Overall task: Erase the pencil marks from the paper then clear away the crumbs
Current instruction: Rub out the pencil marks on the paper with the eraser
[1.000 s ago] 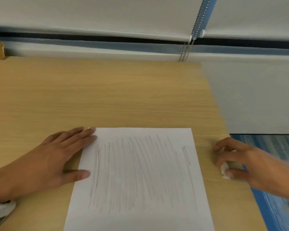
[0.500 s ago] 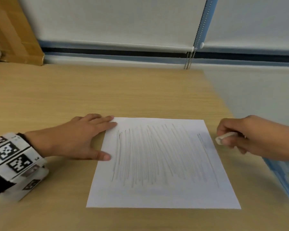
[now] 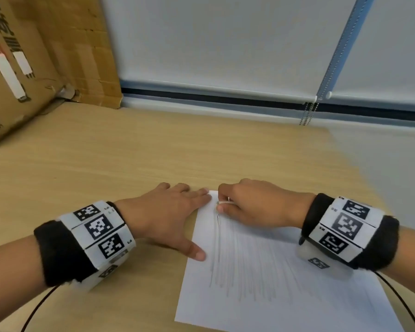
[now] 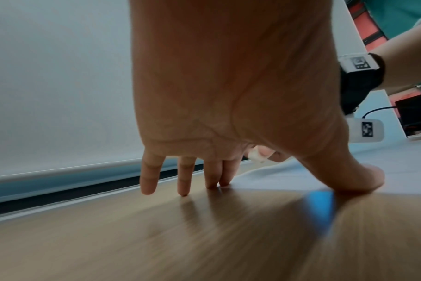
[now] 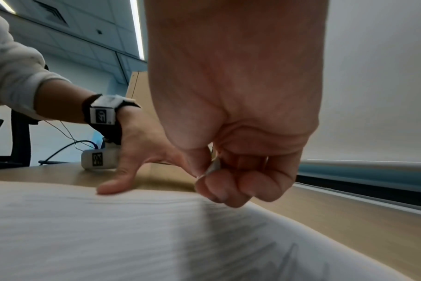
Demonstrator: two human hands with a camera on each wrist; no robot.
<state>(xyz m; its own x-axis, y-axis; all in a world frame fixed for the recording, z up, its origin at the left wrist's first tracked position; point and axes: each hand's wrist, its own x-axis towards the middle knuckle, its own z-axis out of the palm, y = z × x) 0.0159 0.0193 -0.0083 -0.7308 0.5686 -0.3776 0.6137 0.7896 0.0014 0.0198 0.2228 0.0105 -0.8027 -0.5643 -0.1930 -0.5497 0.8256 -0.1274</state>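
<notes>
A white sheet of paper [image 3: 273, 279] covered in grey pencil strokes lies on the wooden desk [image 3: 130, 159]. My left hand [image 3: 168, 216] lies flat with spread fingers, its forefinger and thumb pressing the sheet's left edge. My right hand [image 3: 252, 204] pinches a small white eraser [image 3: 224, 202] between thumb and curled fingers at the sheet's far left corner, beside the left fingertips. The left wrist view shows the eraser [image 4: 255, 161] behind the palm. In the right wrist view the eraser [image 5: 210, 169] sits just above the paper [image 5: 108, 237].
A large cardboard box [image 3: 22, 68] stands at the desk's back left. A window blind with a bead chain [image 3: 308, 113] runs along the far edge. The desk's right edge [image 3: 359, 178] drops off close to the paper. Cables trail from both wristbands.
My right hand carried the eraser from the desk's right side across to the paper's far left corner. My left hand kept holding the sheet's left edge; the camera tilted and drew nearer.
</notes>
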